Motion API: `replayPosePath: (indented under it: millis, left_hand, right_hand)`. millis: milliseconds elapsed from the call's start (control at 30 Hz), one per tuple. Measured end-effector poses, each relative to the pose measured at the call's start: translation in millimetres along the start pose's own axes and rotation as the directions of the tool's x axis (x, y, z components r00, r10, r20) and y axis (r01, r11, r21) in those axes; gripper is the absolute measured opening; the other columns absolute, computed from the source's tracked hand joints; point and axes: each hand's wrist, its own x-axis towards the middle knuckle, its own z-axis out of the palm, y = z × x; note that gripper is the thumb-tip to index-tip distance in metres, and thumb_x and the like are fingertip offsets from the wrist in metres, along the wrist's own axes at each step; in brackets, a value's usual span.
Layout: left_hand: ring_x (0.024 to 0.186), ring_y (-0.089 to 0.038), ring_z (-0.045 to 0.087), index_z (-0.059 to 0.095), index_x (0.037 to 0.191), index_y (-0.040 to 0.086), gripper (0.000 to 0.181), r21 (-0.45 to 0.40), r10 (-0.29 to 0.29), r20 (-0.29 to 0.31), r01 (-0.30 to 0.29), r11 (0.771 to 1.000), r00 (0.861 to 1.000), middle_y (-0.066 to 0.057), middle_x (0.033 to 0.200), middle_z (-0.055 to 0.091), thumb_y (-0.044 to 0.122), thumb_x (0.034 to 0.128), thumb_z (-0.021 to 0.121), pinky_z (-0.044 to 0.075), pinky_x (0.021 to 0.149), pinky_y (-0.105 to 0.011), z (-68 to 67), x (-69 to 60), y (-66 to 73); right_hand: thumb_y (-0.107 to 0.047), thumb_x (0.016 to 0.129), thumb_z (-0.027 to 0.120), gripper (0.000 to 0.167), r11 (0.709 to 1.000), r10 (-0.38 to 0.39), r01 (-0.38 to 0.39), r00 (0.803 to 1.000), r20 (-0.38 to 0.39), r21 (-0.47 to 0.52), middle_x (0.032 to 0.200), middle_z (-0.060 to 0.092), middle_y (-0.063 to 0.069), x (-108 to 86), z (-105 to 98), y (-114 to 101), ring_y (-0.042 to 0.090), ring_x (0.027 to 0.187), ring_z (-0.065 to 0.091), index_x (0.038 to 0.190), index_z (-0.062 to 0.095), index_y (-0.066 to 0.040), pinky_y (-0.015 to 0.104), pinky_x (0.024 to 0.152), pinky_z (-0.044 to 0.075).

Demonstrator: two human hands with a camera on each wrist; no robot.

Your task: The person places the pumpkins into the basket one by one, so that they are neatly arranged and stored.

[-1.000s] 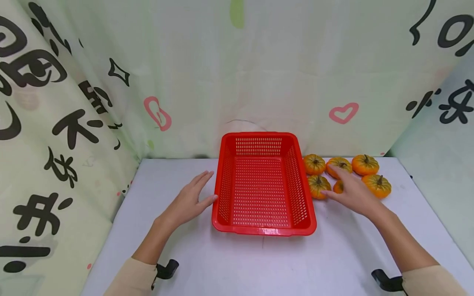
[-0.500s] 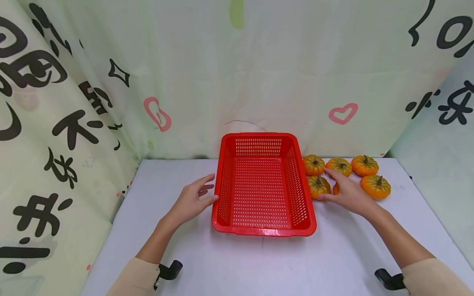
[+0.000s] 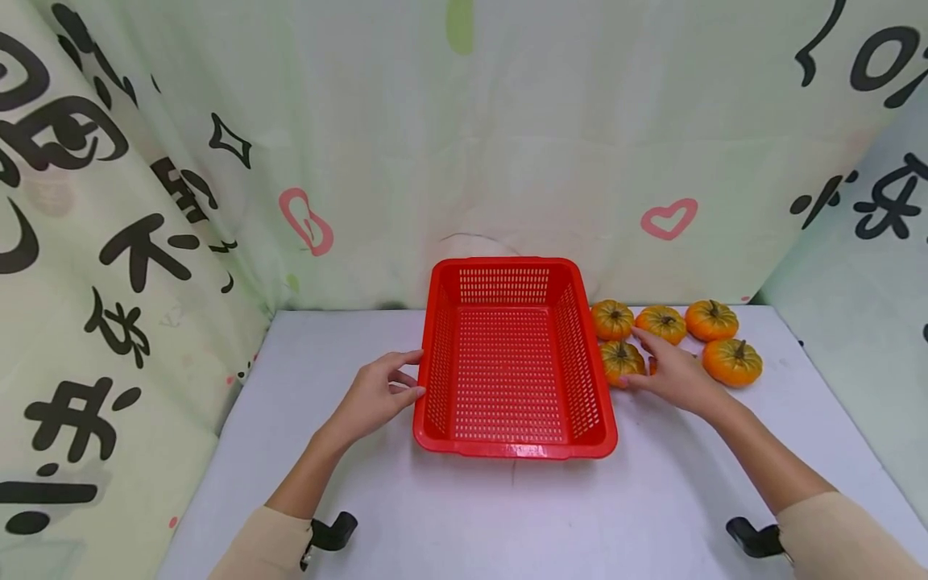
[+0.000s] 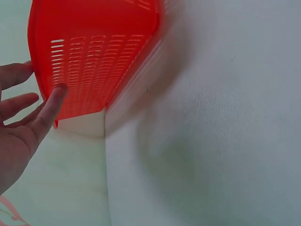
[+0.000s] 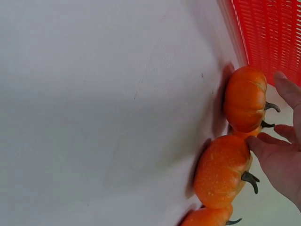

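Red basket: The red basket (image 3: 516,451) sits on the counter (image 3: 507,515) ahead of you, near the middle of its width, mouth upward, with slots through its walls and floor.
Left hand: Your left hand (image 3: 373,399) is at the basket's left rim; in the left wrist view, your thumb lies across the slotted outer wall.
Left grip: Your fingers and thumb stand apart, slightly bent, clamped on nothing.
Right hand: Your right hand (image 3: 676,374) reaches over the pumpkins, its thumb at the right side of the front-left pumpkin (image 3: 616,357); you cannot tell how firmly it touches.
Right grip: Your thumb and forefinger are spread apart, with the front-left pumpkin's stem near the gap between them.
Pumpkins: All six lie on the counter right of the basket, orange with green-streaked tops.
Back row: You see the back-left pumpkin (image 3: 611,320) just beside the basket, then the back-middle pumpkin (image 3: 660,324) and the back-right pumpkin (image 3: 712,320).
Front row: The front-middle pumpkin (image 5: 218,174) is mostly hidden by your hand in the head view; the front-right pumpkin (image 3: 732,362) lies past your knuckles.
Cloth: A pale cloth (image 3: 565,161) with pink hearts hangs behind the counter.
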Motion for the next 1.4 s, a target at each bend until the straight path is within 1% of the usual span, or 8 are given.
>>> replayPosePath:
  millis: [200,300,500,600,733,900,1200,1400]
  left_hand:
    - [0.104,-0.021,0.071,0.055,0.148,0.006,0.06,0.027,0.008,0.024,-0.009,1.0,1.0,-0.011,0.137,0.065,0.011,0.0925,0.077,0.064,0.081,-0.032,0.1,-0.5,-1.6]
    - [0.101,-0.02,0.07,0.055,0.149,0.008,0.061,0.025,-0.012,0.033,0.012,1.0,0.999,-0.01,0.133,0.067,0.011,0.0921,0.077,0.065,0.079,-0.032,-0.4,-0.9,-0.5]
    - [0.091,-0.017,0.071,0.054,0.15,0.008,0.063,-0.034,-0.051,0.072,0.054,0.998,0.996,-0.011,0.129,0.068,0.009,0.0917,0.077,0.065,0.082,-0.044,-2.4,-0.4,-0.7]
    - [0.086,-0.015,0.073,0.054,0.15,0.007,0.062,-0.056,-0.054,0.091,0.059,0.997,0.994,-0.012,0.128,0.067,0.007,0.0922,0.076,0.065,0.081,-0.041,-3.8,0.5,-1.2]
    - [0.083,-0.015,0.074,0.053,0.151,0.006,0.062,-0.084,-0.056,0.112,0.066,0.994,0.992,-0.014,0.128,0.066,0.006,0.0931,0.075,0.065,0.079,-0.035,-5.4,1.5,-2.0]
    - [0.081,-0.017,0.075,0.052,0.151,0.006,0.062,-0.111,-0.059,0.131,0.074,0.991,0.99,-0.015,0.128,0.065,0.006,0.0938,0.074,0.065,0.079,-0.035,-6.4,2.2,-2.9]
    - [0.077,-0.017,0.074,0.052,0.151,0.004,0.061,-0.123,-0.05,0.135,0.067,0.99,0.99,-0.019,0.126,0.064,0.007,0.0938,0.074,0.065,0.078,-0.035,-5.9,2.8,-4.9]
    - [0.077,-0.018,0.075,0.052,0.151,0.005,0.062,-0.135,-0.055,0.133,0.073,0.988,0.99,-0.019,0.127,0.064,0.007,0.0936,0.074,0.065,0.079,-0.035,-6.7,3.7,-5.6]
  right_hand:
    - [-0.034,0.09,0.08,0.094,1.0,0.004,-0.005,1.0,0.029,0.028,0.153,0.043,0.035,5.9,4.2,-0.3,0.053,0.133,0.049,0.158,0.029,0.006,0.064,0.102,0.051]
    - [-0.032,0.09,0.081,0.094,0.999,0.016,-0.017,0.999,0.036,0.036,0.154,0.041,0.036,7.7,7.2,-1.6,0.054,0.135,0.046,0.158,0.029,0.007,0.067,0.105,0.047]
    - [-0.027,0.09,0.081,0.093,0.998,0.031,-0.033,0.999,0.041,0.049,0.154,0.038,0.038,10.2,14.7,-2.3,0.056,0.139,0.039,0.156,0.027,0.011,0.07,0.107,0.042]
    - [-0.022,0.091,0.08,0.089,0.998,0.024,-0.025,0.999,0.029,0.055,0.155,0.037,0.037,10.6,20.1,-0.8,0.056,0.141,0.038,0.156,0.028,0.011,0.07,0.108,0.041]
    - [-0.018,0.091,0.079,0.086,0.998,0.019,-0.019,1.0,0.009,0.064,0.155,0.036,0.037,9.7,25.8,0.1,0.056,0.141,0.036,0.155,0.029,0.011,0.071,0.111,0.037]
    - [-0.018,0.092,0.078,0.084,0.998,0.014,-0.013,1.0,-0.013,0.056,0.154,0.036,0.038,9.7,30.1,1.9,0.057,0.141,0.036,0.154,0.03,0.012,0.073,0.113,0.034]
    - [-0.019,0.091,0.079,0.084,0.998,0.019,-0.017,0.999,-0.036,0.065,0.156,0.033,0.038,8.7,34.1,5.9,0.058,0.143,0.031,0.154,0.032,0.009,0.074,0.112,0.033]
    - [-0.021,0.09,0.081,0.084,0.998,0.004,-0.001,0.998,-0.055,0.058,0.154,0.035,0.038,8.2,32.5,5.8,0.057,0.141,0.035,0.153,0.034,0.009,0.075,0.112,0.033]
